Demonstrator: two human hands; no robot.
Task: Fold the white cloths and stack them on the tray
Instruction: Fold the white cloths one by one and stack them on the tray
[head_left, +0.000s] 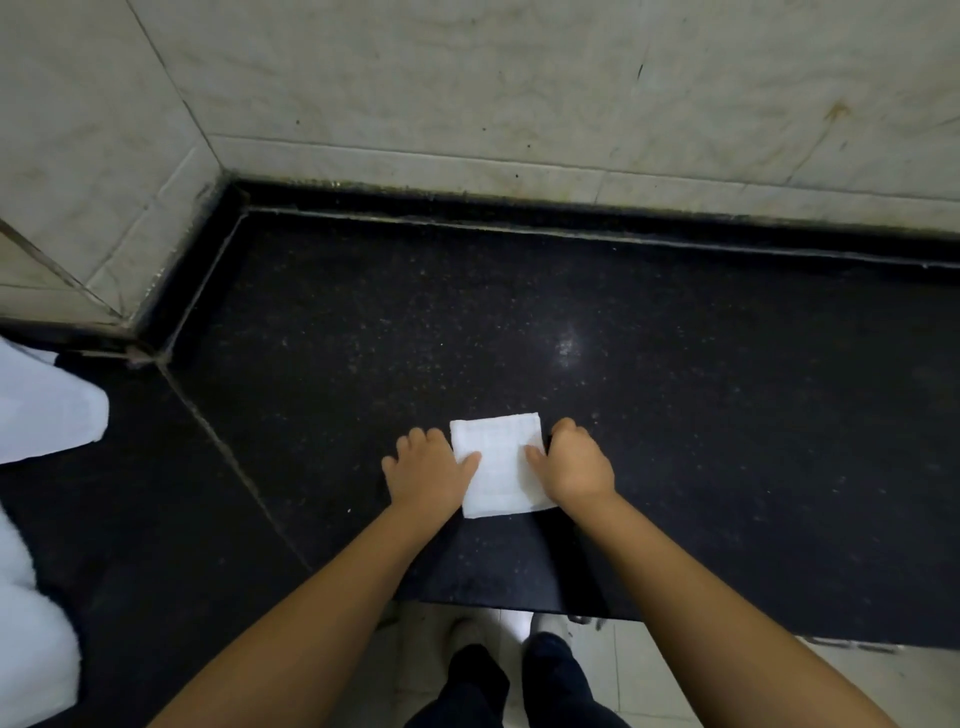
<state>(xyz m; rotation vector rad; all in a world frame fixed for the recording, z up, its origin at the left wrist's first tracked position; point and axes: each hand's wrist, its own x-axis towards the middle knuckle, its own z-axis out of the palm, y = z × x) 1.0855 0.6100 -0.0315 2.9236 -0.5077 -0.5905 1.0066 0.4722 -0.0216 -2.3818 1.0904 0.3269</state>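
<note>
A small white cloth (501, 465), folded into a neat rectangle, lies flat on the black stone counter (675, 395) near its front edge. My left hand (428, 470) holds the cloth's left side, thumb on top and fingers curled at the edge. My right hand (576, 462) holds the right side the same way, thumb lying on the cloth and fingers curled round its edge. More white cloth (47, 410) shows at the far left edge, and a further white mass (31, 623) lies at the lower left. No tray is in view.
Pale tiled walls (467, 93) close the counter at the back and left, forming a corner. A seam (228, 452) runs diagonally across the counter left of my hands. Below the counter's front edge are a light tiled floor (649, 670) and my dark trouser legs (519, 686).
</note>
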